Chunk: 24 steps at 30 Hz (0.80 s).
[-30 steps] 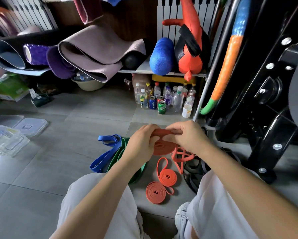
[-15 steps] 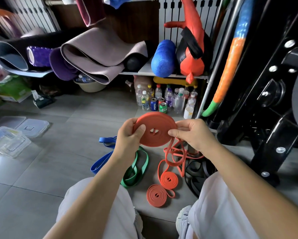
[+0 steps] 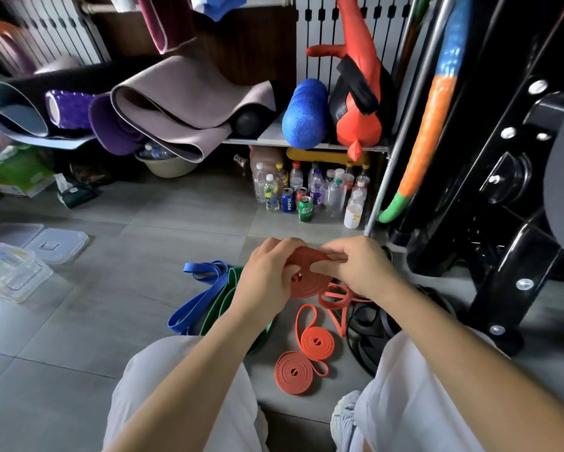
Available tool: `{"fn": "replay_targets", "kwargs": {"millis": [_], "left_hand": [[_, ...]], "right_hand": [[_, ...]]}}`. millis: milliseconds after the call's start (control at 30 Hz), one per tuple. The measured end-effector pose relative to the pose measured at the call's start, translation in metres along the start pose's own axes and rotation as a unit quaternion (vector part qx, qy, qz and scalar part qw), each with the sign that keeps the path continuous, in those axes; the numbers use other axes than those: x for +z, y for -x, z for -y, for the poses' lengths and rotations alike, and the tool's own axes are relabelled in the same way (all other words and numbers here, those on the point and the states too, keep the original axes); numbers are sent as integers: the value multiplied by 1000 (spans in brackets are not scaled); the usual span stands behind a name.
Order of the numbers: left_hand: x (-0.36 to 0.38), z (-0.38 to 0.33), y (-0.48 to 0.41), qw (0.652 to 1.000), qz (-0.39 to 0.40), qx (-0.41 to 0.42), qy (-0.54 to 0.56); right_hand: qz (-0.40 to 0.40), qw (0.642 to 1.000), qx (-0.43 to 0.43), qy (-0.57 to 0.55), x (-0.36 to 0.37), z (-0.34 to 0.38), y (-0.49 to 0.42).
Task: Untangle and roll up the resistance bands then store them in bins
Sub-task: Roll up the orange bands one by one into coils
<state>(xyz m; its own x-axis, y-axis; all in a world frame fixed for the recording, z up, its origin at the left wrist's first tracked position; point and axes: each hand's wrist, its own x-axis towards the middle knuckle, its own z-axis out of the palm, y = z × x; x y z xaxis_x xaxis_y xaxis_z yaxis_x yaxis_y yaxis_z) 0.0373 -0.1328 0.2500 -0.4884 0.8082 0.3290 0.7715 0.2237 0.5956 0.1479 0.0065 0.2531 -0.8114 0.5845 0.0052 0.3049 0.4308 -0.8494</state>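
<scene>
Our left hand point(image 3: 267, 282) curls round the left edge of the orange coil point(image 3: 308, 283), and our right hand point(image 3: 355, 269) pinches its top from the right. The coil hangs between them above the floor point(image 3: 111, 305). Its loose tail point(image 3: 338, 321) drops rightward beneath the right hand, so we judge that hand feeds the next wrap. The clear bins point(image 3: 13, 272) lie well apart, leftward, nearer the left hand.

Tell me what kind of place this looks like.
Most likely a home gym or a gym's storage corner: rolled exercise mats and a blue foam roller are stacked at the back, and what looks like a black weight machine stands at right.
</scene>
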Motion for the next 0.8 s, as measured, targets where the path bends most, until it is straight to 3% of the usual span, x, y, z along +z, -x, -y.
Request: {"fn": "replay_targets", "kwargs": {"millis": [333,433,533,600,667,800], "left_hand": [[-7,1,-9,964,-103,-119,215],[-4,4,-11,947,-91,-148,270],[-2,6,-7,975,-42,-132,175],[-1,8,-2,998,-24,-44,40],[1,5,2,998,3,34,-55],[2,1,2,998,-2,34,-48]], "right_hand": [[-22,994,-5,-107,-7,8,1],[-32,994,-21,-98,-8,8,1],[-29,998,-10,-60,-7,4,1],[-17,999,-1,-38,-4,1,0],[-5,1000,1,-26,-2,-1,-2],[19,998,5,-64,-2,-1,-2]]}}
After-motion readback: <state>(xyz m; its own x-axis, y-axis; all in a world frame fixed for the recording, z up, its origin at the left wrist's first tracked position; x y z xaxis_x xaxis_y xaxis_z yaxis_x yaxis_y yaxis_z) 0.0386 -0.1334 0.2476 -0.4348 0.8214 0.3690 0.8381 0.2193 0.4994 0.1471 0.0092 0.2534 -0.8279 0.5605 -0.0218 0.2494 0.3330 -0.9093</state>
